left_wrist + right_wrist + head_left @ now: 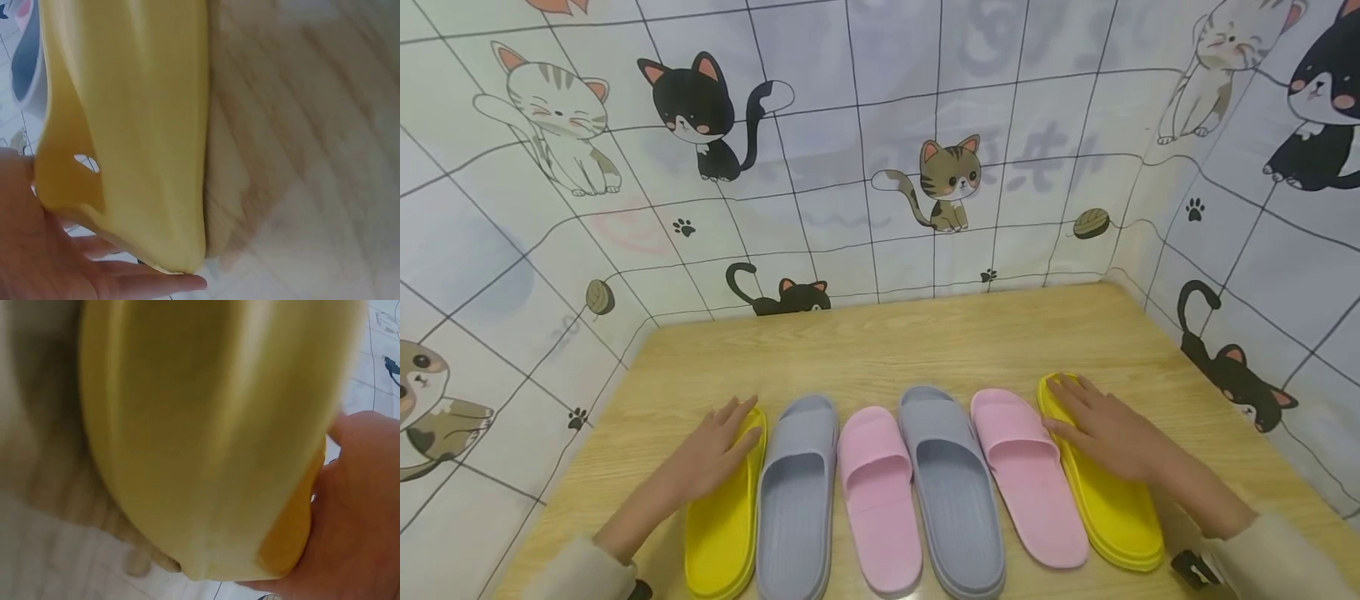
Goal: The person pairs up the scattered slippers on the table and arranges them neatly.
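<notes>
Six slippers would be several in one row: two yellow at the ends, two grey and two pink between them. My left hand [711, 450] rests over the upper of the left yellow slipper [722, 537], fingers extended toward its toe. My right hand [1097, 429] lies likewise on the right yellow slipper [1116, 521], its upper mostly hidden. In the left wrist view, fingers reach past the slipper's toe [144, 137]. The right wrist view shows the palm side against the other yellow slipper [187, 444]. Beside the left one lies a grey slipper [793, 517]; beside the right, a pink slipper [1037, 496].
Another pink slipper [883, 521] and a second grey slipper [958, 508] lie mid-row, close to their neighbours. The wooden table [880, 350] meets a tiled-pattern wall [820, 167] with printed cats at the back and both sides.
</notes>
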The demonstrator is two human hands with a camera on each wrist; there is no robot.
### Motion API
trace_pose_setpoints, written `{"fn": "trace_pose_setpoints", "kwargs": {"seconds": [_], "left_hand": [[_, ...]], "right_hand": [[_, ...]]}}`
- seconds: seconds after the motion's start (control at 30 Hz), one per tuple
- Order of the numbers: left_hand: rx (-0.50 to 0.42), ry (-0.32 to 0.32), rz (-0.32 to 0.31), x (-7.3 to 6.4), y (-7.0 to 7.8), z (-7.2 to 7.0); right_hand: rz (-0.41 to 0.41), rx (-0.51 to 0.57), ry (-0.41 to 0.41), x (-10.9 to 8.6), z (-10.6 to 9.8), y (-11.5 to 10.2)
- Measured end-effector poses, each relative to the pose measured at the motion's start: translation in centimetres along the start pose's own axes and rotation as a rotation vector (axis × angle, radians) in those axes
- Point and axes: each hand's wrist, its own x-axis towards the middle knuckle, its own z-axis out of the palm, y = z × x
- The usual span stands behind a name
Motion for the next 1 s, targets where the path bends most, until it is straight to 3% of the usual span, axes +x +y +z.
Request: {"fn": "trace_pose_setpoints", "kwargs": {"seconds": [0.23, 0.43, 1.0], "left_hand": [[0.025, 0.041, 0.005, -1.2, 1.4, 0.1], [0.015, 0.06, -0.001, -1.2, 1.8, -0.1], [0.032, 0.037, 0.041, 1.4, -0.1, -0.2]], "right_hand": [[0.052, 0.009, -0.002, -1.0, 0.3, -0.7], [0.056, 0.053, 0.003, -1.1, 0.4, -0.7], [0.023, 0.023, 0.013, 1.1, 0.2, 0.7]]}}
